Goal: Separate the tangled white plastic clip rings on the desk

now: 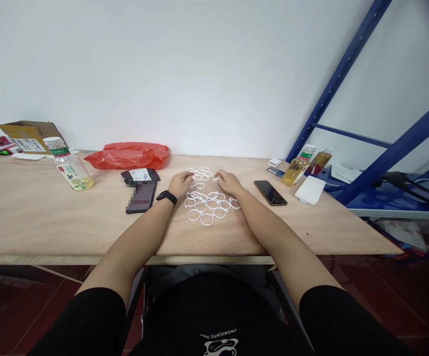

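Observation:
Two groups of white plastic rings with small eyelets lie on the table in front of me, like curtain rings. The nearer group of rings [207, 219] overlaps in a loose cluster between my forearms. Farther back, a smaller pile of rings [201, 174] sits between my hands. My left hand [180, 184] rests at the left of that pile, its fingers curled at the edge of a ring. On the right, my right hand [229, 182] has its thumb and fingertips closed on a ring [216, 179]. The undersides of both hands are hidden.
Left of my hands are a dark phone-like device [145, 195], a black packet [140, 175], a red plastic bag [128, 155], a bottle [69, 165] and a cardboard box [32, 136]. A phone [270, 192], white case [309, 190] and bottle [296, 169] stand right, beside blue shelving [342, 64].

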Action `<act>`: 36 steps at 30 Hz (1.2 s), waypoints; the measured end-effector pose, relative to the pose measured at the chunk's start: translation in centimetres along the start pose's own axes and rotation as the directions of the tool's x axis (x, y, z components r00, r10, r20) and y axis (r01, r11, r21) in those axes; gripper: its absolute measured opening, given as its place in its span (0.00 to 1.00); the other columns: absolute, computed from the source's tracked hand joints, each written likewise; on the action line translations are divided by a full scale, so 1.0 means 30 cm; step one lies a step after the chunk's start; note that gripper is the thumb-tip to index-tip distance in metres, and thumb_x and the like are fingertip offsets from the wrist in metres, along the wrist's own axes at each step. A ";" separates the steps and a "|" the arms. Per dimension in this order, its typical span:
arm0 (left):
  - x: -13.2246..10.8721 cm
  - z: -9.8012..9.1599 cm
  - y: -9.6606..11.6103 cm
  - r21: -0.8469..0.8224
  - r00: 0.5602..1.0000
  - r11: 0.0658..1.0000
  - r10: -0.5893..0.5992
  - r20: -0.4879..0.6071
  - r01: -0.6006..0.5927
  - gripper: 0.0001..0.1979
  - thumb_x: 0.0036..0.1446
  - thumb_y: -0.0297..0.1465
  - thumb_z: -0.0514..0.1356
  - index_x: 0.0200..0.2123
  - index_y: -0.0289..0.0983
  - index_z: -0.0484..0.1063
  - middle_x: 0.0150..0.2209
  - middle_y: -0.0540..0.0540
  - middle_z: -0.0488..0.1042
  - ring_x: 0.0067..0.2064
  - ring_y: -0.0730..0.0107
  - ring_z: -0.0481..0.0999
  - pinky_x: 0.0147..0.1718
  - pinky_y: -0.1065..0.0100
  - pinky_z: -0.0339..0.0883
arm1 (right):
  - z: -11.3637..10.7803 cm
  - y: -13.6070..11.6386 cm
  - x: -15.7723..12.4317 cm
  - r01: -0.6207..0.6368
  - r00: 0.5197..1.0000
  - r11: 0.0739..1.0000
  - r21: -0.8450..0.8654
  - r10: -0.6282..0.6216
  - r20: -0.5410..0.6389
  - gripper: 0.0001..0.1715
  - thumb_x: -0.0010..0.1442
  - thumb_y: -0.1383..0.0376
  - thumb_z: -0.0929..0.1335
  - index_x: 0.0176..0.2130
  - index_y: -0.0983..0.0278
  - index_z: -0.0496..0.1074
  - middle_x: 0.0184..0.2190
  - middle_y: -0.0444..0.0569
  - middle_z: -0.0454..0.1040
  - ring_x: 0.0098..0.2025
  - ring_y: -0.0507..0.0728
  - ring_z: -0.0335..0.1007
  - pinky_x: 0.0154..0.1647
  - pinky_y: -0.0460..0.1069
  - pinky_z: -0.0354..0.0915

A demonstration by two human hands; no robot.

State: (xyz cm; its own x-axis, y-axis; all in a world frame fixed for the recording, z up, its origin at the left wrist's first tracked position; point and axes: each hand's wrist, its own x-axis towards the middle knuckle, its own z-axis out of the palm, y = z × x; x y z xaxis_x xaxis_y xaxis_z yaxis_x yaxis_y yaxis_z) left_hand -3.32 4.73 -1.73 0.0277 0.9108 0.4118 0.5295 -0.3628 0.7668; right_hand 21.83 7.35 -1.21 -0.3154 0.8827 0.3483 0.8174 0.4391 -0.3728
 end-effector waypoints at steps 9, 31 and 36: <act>-0.004 0.001 0.001 0.004 0.999 1.000 -0.004 0.046 0.004 0.22 0.57 0.31 0.52 0.50 0.32 0.78 0.36 0.45 0.81 0.32 0.69 0.75 0.34 0.70 0.68 | -0.021 -0.036 -0.003 0.036 0.999 0.984 -0.173 -0.030 0.039 0.19 0.66 0.57 0.61 0.40 0.60 0.79 0.38 0.49 0.80 0.40 0.57 0.73 0.40 0.48 0.62; -0.006 -0.001 0.018 0.027 0.999 1.000 -0.015 0.045 0.013 0.19 0.54 0.29 0.55 0.45 0.30 0.80 0.35 0.41 0.81 0.34 0.64 0.77 0.38 0.67 0.69 | 0.037 0.017 0.020 -0.038 0.999 0.997 -0.071 0.039 0.002 0.18 0.64 0.59 0.65 0.50 0.59 0.76 0.41 0.48 0.80 0.46 0.58 0.73 0.50 0.50 0.62; -0.008 -0.011 0.039 0.057 1.000 0.998 0.010 0.030 -0.011 0.18 0.52 0.28 0.52 0.38 0.32 0.82 0.33 0.42 0.81 0.35 0.63 0.77 0.39 0.66 0.69 | 0.022 0.031 0.016 -0.165 0.986 0.979 -0.116 0.165 -0.015 0.19 0.63 0.56 0.65 0.51 0.58 0.75 0.41 0.49 0.80 0.45 0.59 0.73 0.48 0.50 0.62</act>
State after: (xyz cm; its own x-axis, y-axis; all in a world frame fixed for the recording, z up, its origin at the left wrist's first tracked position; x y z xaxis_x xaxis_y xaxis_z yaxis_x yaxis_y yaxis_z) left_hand -3.00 4.01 -0.77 0.0579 0.9127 0.4044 0.5764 -0.3613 0.7330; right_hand 22.11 8.29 -1.95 -0.1692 0.9405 0.2948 0.9088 0.2646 -0.3227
